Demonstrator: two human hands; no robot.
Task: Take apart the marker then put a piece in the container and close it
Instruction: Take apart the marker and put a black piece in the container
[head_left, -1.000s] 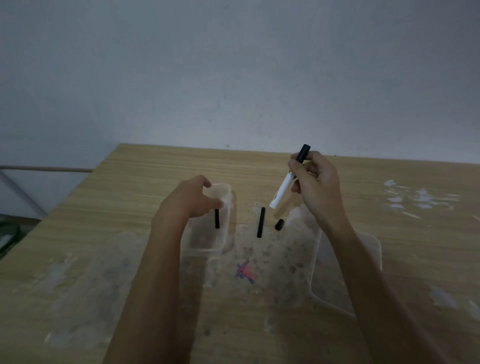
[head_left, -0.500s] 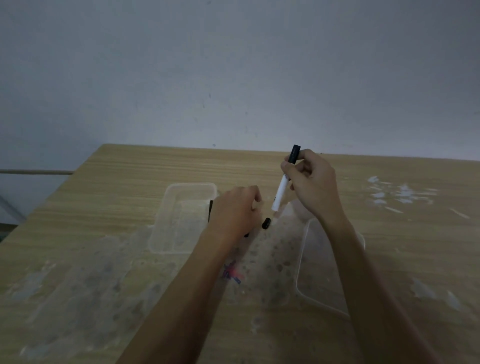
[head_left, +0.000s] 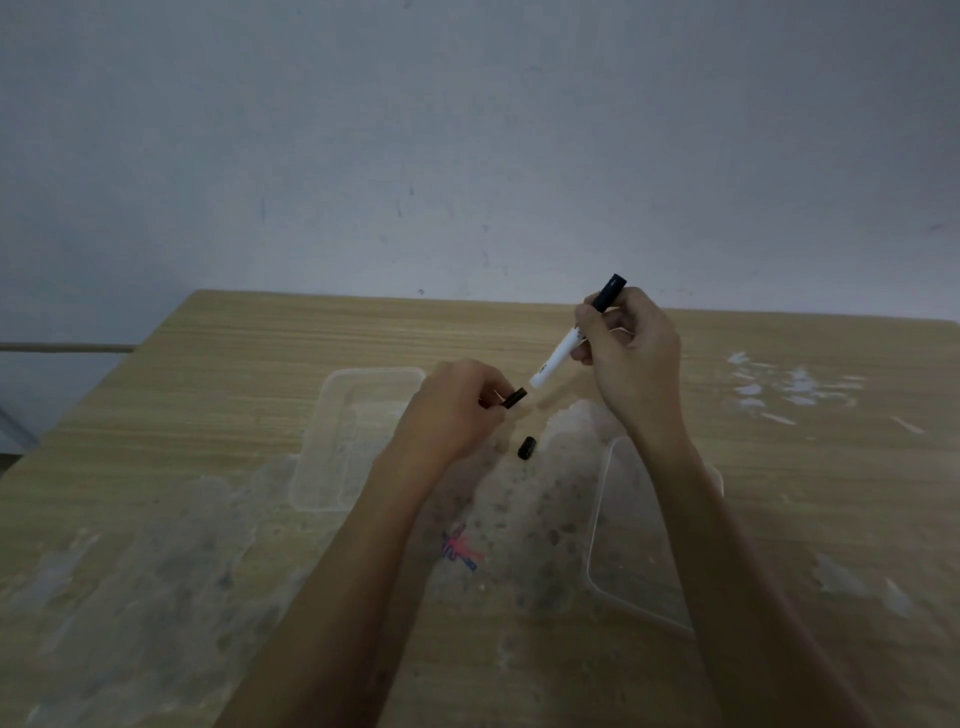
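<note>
My right hand (head_left: 631, 358) holds the white marker barrel (head_left: 556, 361) tilted, its black cap end (head_left: 610, 292) pointing up and its open end down to the left. My left hand (head_left: 452, 410) grips a thin black stick-like marker piece (head_left: 511, 399), whose tip lies just below the barrel's open end. A short black marker piece (head_left: 527, 448) lies on the table between my hands. The clear plastic container (head_left: 332, 441) sits to the left, partly behind my left hand; what lies inside it is hidden. Its clear lid (head_left: 613, 545) lies under my right forearm.
The wooden table (head_left: 208, 364) has worn, pale blotches and a small red and blue scribble (head_left: 460, 553) near the middle. White paint flecks (head_left: 779, 389) mark the right side. A plain grey wall stands behind the table's far edge.
My left hand left the container, went right to the black stick on the table and lifted it to the barrel's open end. My right hand has held the barrel throughout.
</note>
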